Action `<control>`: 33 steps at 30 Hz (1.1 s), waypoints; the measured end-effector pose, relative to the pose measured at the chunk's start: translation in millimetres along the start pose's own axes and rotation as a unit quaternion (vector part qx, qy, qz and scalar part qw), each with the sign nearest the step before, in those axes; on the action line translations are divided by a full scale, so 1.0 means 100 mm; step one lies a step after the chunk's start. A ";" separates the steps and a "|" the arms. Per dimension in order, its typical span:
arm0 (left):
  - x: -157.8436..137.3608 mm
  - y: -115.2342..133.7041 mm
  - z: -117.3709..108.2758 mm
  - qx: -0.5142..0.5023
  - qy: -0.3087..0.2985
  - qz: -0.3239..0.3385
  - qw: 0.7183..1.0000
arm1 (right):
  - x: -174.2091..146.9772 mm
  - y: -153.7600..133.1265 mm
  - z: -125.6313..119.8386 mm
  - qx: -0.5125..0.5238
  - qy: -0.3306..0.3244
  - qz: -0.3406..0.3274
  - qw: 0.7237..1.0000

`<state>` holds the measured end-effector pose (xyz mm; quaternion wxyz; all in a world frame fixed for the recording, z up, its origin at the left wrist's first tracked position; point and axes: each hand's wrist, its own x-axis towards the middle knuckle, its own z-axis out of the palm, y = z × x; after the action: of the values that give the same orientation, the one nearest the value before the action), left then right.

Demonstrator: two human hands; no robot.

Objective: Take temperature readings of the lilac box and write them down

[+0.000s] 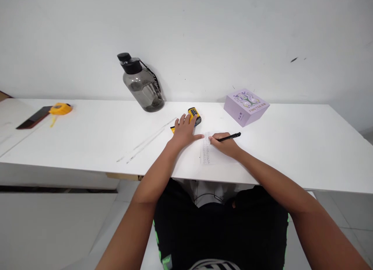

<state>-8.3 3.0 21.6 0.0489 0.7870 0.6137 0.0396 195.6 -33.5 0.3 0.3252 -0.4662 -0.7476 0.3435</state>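
My right hand [225,146] is closed round a black pen [233,137], its fingertips at a small sheet of paper [214,155] that bears rows of writing. My left hand [185,132] lies spread on the table just left of the paper, thumb reaching toward the sheet's upper edge. Under and beside its fingers is a yellow and black tape measure [194,115], partly covered. A yellow strip [172,129] shows on the other side of that hand; how it joins the tape measure is hidden.
A grey see-through water bottle [140,87] stands near the wall, and a purple box [246,106] sits back right. At far left lie an orange tape measure [60,108] and a dark flat piece [34,118]. Dark smudges mark the white table [305,153].
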 end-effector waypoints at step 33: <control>-0.01 0.00 -0.01 0.020 0.063 -0.037 0.997 | 0.03 0.01 0.02 -0.014 0.050 0.065 0.997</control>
<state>-8.9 2.5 22.8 -0.0047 0.7604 0.6451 0.0751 193.3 -31.4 -0.9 0.3327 -0.5352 -0.7032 0.3293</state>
